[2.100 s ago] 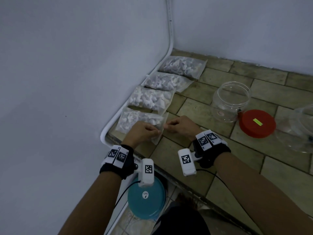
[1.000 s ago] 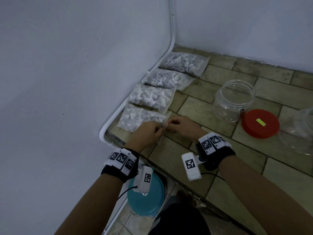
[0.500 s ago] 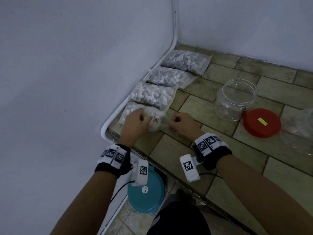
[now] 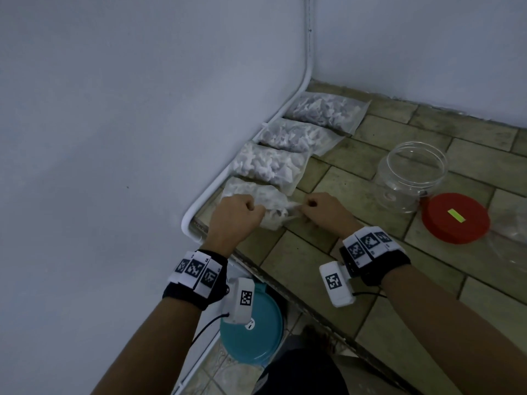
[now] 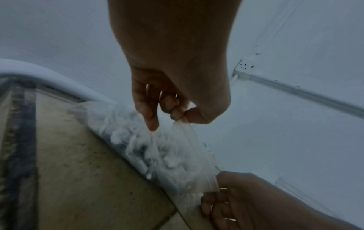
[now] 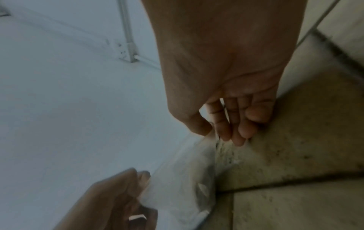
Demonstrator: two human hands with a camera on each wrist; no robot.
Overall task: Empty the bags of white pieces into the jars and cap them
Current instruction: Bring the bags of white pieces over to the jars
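Left hand (image 4: pixel 238 215) and right hand (image 4: pixel 323 208) each pinch an edge of the nearest bag (image 4: pixel 271 205) of white pieces, fingers curled, beside the open jar (image 4: pixel 412 178)

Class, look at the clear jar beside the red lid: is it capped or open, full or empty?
Open and empty. The clear jar stands upright with a bare rim, the red lid lies flat beside it, and no white pieces show inside.

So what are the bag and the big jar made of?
The bag looks like thin, soft clear plastic: it crumples where the left hand and right hand pinch it. The jar looks like stiff, glossy clear plastic, possibly glass.
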